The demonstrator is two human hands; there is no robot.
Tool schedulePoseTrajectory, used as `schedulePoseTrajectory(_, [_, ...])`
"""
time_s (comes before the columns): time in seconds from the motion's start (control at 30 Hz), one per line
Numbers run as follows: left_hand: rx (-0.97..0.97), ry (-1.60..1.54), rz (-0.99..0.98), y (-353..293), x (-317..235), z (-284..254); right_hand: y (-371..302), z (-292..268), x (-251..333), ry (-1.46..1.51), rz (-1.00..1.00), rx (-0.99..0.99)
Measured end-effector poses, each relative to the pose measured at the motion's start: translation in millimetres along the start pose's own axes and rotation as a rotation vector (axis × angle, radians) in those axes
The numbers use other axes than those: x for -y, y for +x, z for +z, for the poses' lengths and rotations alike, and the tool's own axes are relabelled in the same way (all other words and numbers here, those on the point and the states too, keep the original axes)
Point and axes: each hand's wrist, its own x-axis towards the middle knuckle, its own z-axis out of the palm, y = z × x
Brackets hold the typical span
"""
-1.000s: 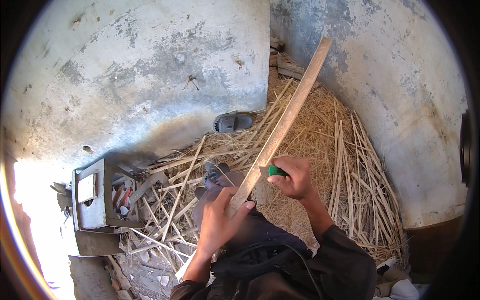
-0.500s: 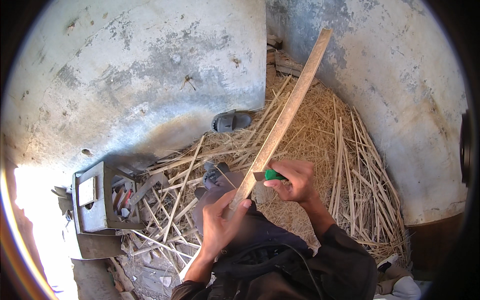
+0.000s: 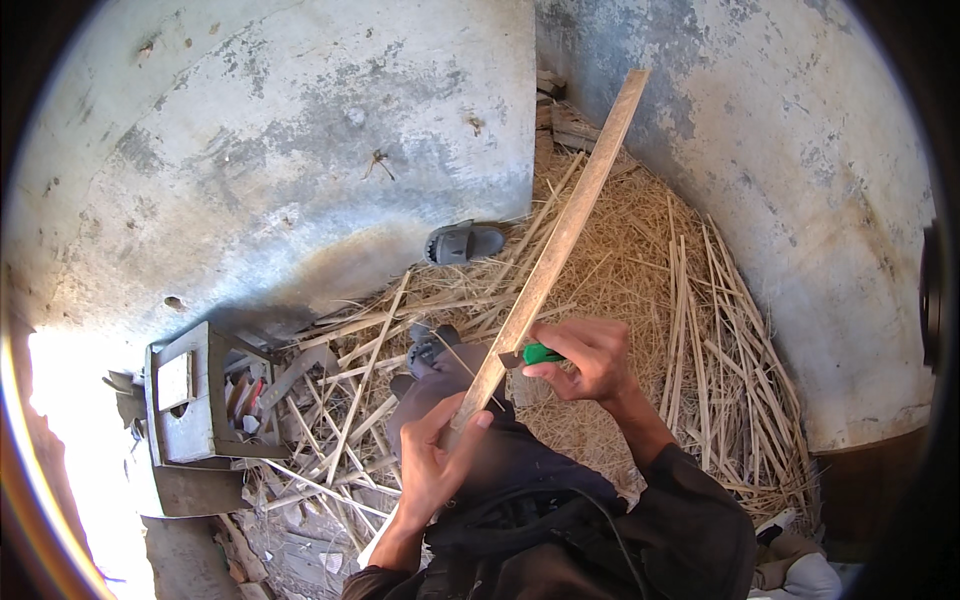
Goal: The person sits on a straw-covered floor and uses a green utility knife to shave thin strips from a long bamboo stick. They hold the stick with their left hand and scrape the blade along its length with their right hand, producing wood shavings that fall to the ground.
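A long split bamboo strip [image 3: 570,230] slants up and away to the right from my lap. My left hand [image 3: 437,452] is closed around its near end, thumb along the top. In my right hand [image 3: 592,358] is a knife with a green handle [image 3: 541,354]. Its short dark blade [image 3: 511,359] rests against the right edge of the strip, a little beyond my left hand. A thin sliver lies across the strip near there.
Bamboo shavings [image 3: 640,260] cover the floor, with thin strips [image 3: 740,360] piled along the right wall and more at the left. A grey sandal [image 3: 463,243] lies by the left wall. A wooden stool [image 3: 185,400] lies on its side at the left.
The strip has turned slightly, and its far end has shifted left and down. My right hand and knife have moved a little left along with it.
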Motion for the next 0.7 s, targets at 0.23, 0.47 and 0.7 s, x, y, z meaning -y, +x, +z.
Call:
schedulePoseTrajectory(0.23, [-0.012,0.011,-0.035,-5.0,-0.5,-3.5,2.2,0.5,3.5,-0.018,-0.016,0.014])
schedulePoseTrajectory(0.47, [-0.024,0.013,-0.029,-7.4,2.8,-4.2,-2.4,3.5,0.7,-0.032,-0.019,0.012])
schedulePoseTrajectory(0.7, [0.001,0.076,-0.085,-12.5,9.4,-12.7,-12.7,14.6,-20.5,0.0,0.073,-0.155])
